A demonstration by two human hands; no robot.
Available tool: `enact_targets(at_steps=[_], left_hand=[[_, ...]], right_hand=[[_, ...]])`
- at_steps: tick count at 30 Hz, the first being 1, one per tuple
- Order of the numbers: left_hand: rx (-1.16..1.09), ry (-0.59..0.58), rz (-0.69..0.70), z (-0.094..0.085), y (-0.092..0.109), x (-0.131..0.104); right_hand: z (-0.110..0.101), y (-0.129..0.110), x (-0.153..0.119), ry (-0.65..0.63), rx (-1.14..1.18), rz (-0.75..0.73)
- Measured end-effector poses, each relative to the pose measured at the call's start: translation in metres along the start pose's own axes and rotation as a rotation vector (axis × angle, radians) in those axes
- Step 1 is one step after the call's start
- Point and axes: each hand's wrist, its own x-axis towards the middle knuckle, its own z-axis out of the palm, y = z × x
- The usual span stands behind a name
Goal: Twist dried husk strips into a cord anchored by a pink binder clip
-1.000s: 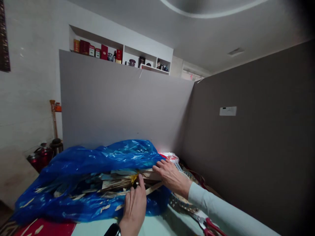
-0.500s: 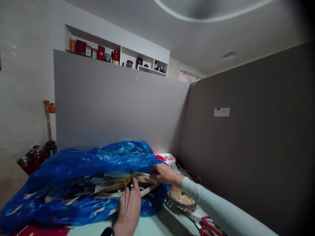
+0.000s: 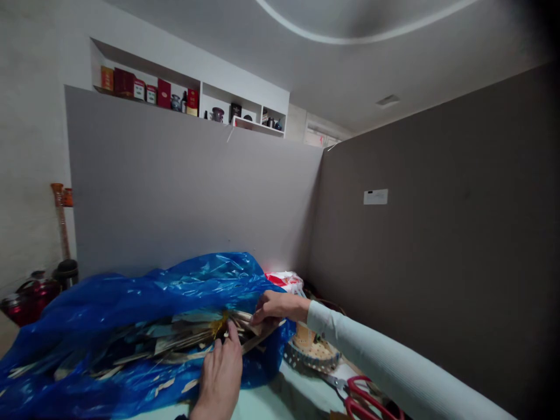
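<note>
A bundle of pale, dry, flat strips (image 3: 175, 344), husk-like in look, lies inside an opened blue plastic bag (image 3: 210, 277). Yellow tie material (image 3: 219, 324) wraps the bundle near its right part. My left hand (image 3: 221, 370) rests at the bundle's front edge, its index finger stretched out against the strips beside the yellow tie; its other fingertips are partly hidden. At the bundle's right end, my right hand (image 3: 276, 305) is closed, thumb and fingers pinching the ends of several strips.
Right of the bag stand a round woven basket (image 3: 312, 357) and red-handled scissors (image 3: 365, 396) on the pale green tabletop (image 3: 284, 402). Behind is a red and white package (image 3: 284, 280). Grey partition panels (image 3: 196, 186) rise at the back and right. Dark red flasks (image 3: 37, 294) stand left.
The whole view has shifted, so things appear farther left. My right hand has bent over the strip ends, and my left index finger stays by the yellow tie.
</note>
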Motion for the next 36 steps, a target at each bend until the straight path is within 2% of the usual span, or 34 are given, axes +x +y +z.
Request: enact_targets(at_steps=[2,8,11,17,24,26,31,36], left_hand=[[0.007,-0.005,-0.002,-0.002,0.001,0.001],[-0.020,-0.110,-0.038,-0.009,0.002,0.006],[-0.028,-0.118,-0.047,-0.008,0.001,0.007],[-0.002,-0.147,-0.027,-0.006,0.001,0.003],[0.136,-0.040,-0.027,-0.031,0.008,-0.004],[0.122,-0.079,-0.030,-0.031,0.008,-0.001],[-0.030,-0.312,-0.077,-0.023,0.001,0.009],[-0.101,-0.351,-0.121,-0.038,0.000,0.011]], right_hand=[[0.001,-0.005,0.000,0.038,-0.087,-0.022],[0.005,-0.008,-0.009,0.298,-0.399,-0.107],[0.006,-0.006,-0.014,0.340,-0.488,-0.132],[0.009,0.001,-0.023,0.307,-0.568,-0.176],[0.006,0.016,-0.025,0.290,-0.527,-0.163],[0.005,0.021,-0.024,0.279,-0.499,-0.166],[0.001,0.034,-0.021,0.238,-0.399,-0.197],[-0.023,0.059,-0.036,0.200,-0.232,-0.185]])
